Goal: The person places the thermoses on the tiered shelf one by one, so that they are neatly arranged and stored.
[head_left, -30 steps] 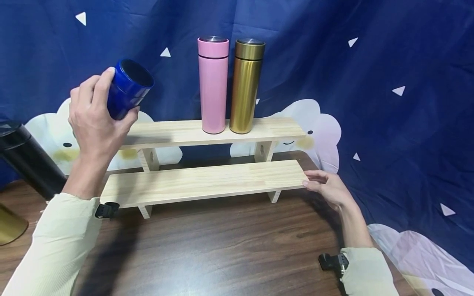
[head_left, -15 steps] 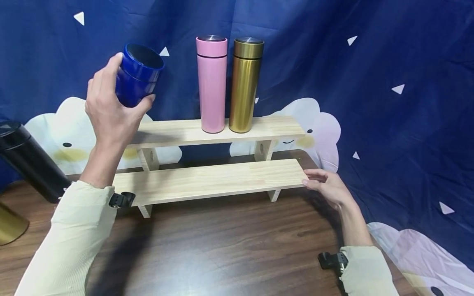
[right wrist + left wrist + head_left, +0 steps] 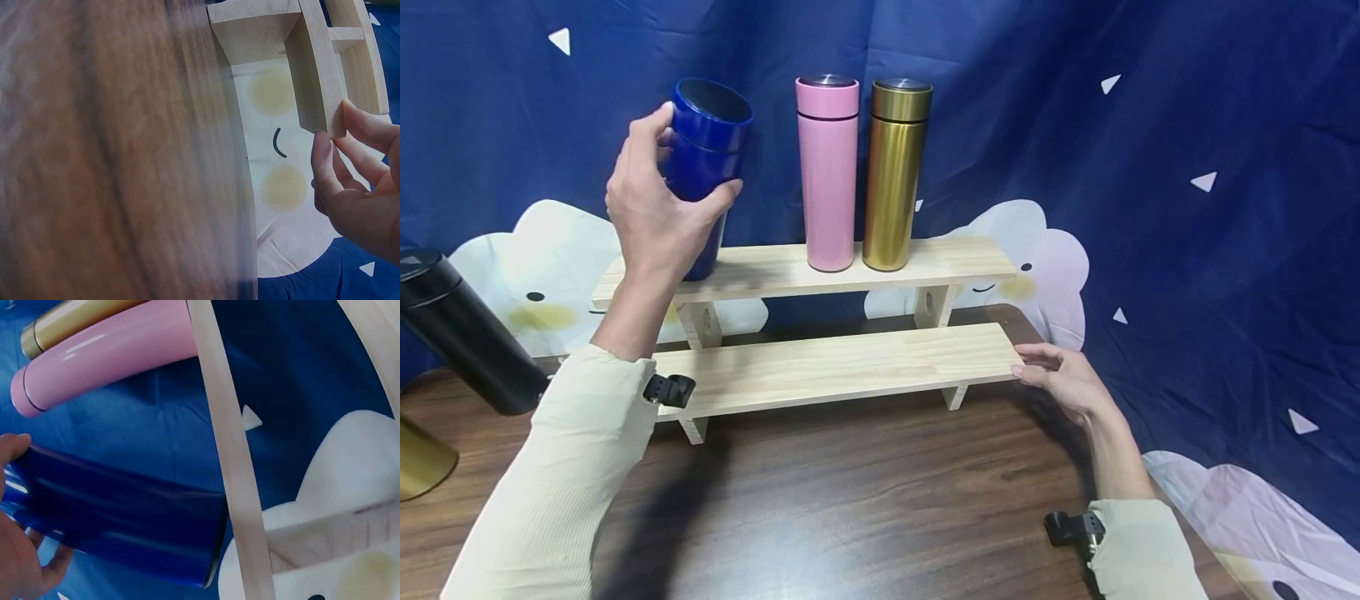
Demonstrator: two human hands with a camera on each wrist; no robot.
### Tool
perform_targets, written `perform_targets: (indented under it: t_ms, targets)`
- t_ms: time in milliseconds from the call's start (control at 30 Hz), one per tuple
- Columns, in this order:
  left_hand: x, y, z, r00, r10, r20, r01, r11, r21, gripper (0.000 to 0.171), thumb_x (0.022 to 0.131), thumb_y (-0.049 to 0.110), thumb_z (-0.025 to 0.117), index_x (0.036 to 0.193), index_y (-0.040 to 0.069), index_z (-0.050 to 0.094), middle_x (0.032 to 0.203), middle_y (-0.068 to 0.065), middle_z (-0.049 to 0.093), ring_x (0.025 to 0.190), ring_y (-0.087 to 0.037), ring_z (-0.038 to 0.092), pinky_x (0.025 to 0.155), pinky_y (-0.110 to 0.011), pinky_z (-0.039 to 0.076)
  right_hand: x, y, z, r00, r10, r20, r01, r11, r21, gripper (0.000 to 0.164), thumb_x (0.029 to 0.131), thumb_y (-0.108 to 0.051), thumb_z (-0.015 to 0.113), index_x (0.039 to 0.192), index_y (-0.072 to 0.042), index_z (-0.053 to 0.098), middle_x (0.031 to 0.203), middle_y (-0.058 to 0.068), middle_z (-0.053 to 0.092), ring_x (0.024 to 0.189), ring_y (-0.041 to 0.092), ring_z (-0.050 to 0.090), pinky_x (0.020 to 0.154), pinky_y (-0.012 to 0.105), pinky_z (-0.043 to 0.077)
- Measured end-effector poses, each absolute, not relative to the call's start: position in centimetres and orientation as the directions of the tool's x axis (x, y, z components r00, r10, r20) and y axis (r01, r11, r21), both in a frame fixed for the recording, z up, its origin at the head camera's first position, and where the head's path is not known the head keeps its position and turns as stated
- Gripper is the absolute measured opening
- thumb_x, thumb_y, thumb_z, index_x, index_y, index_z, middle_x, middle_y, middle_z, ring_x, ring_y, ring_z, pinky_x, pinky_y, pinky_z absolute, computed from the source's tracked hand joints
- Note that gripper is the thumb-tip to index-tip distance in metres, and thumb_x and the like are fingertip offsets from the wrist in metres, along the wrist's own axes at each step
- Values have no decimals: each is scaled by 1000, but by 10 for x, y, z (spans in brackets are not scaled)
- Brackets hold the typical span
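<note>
My left hand (image 3: 658, 200) grips the upper part of a blue thermos bottle (image 3: 703, 167) with fingers and thumb around it. The bottle stands nearly upright, its base at the left part of the upper wooden shelf board (image 3: 760, 271). In the left wrist view, the bottom of the blue bottle (image 3: 144, 519) is right at the board's edge. My right hand (image 3: 1067, 383) pinches the right end of the lower shelf board (image 3: 850, 362) between thumb and fingers. On the upper board, a pink thermos bottle (image 3: 829, 183) and a gold one (image 3: 897, 183) stand side by side.
A black thermos bottle (image 3: 467, 333) leans at the left, partly behind my left sleeve. Part of a gold cylinder (image 3: 422, 458) lies at the left edge. A brown wood table (image 3: 865, 492) bears the shelf. Behind hangs a dark blue cloth (image 3: 1015, 108) with clouds and triangles.
My left hand has carried the blue bottle to the right, from tilted to nearly upright, its base coming to the upper board. My right hand has stayed at the lower board's end.
</note>
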State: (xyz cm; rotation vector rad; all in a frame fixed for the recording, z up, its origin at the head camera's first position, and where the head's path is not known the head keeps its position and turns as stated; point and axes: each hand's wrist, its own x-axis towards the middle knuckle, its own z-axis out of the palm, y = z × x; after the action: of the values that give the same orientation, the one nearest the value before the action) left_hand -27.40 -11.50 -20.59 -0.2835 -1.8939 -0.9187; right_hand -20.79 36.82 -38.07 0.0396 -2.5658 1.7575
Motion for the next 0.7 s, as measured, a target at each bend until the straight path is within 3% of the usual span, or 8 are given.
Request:
perform_targets:
  t_ms: [367,700]
  targets:
    - [-282,-101,-192,-647,-291,705,461,586,666,79,75,44,85,140,21,48,127,-2,62,112,-13,55,93,-28,38,-207,367,-383,-999,-2,42,-39,369,-929,52,92,-4,71,136,17,51,119,22,66,91,4,65,82,21,53]
    - [-289,-98,-187,-681,-306,665,440,555,706,81,75,47,85,140,21,44,130,-1,60,113,-12,54,91,-27,39,-208,366,-381,-999,-3,46,-44,365,-930,52,93,-3,70,136,17,51,119,19,66,91,2,65,83,21,53]
